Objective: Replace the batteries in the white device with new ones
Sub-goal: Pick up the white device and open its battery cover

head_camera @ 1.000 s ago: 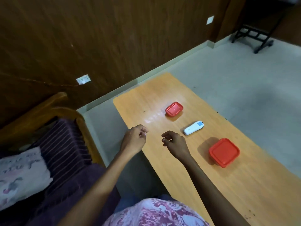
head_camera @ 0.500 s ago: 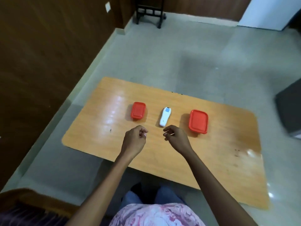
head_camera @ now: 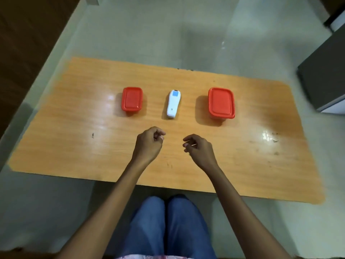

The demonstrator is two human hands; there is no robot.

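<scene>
A white device [head_camera: 173, 103] with a small blue screen lies lengthwise at the middle of the wooden table [head_camera: 74, 139]. A small red lidded box [head_camera: 132, 100] stands to its left and a larger red lidded box [head_camera: 221, 103] to its right; both lids are on. My left hand [head_camera: 149, 143] and my right hand [head_camera: 199, 149] hover over the table just in front of the device, apart from it. The fingers of both hands are loosely curled and nothing shows in them. No batteries are visible.
The table is low and stands on a pale tiled floor. A dark cabinet [head_camera: 324, 75] stands at the right, a brown wooden wall [head_camera: 22, 34] at the left. My knees in blue jeans [head_camera: 168, 221] are at the table's near edge.
The view has swung from the wall and sofa round to face the table squarely. Both hands have kept their curled pose in front of the device.
</scene>
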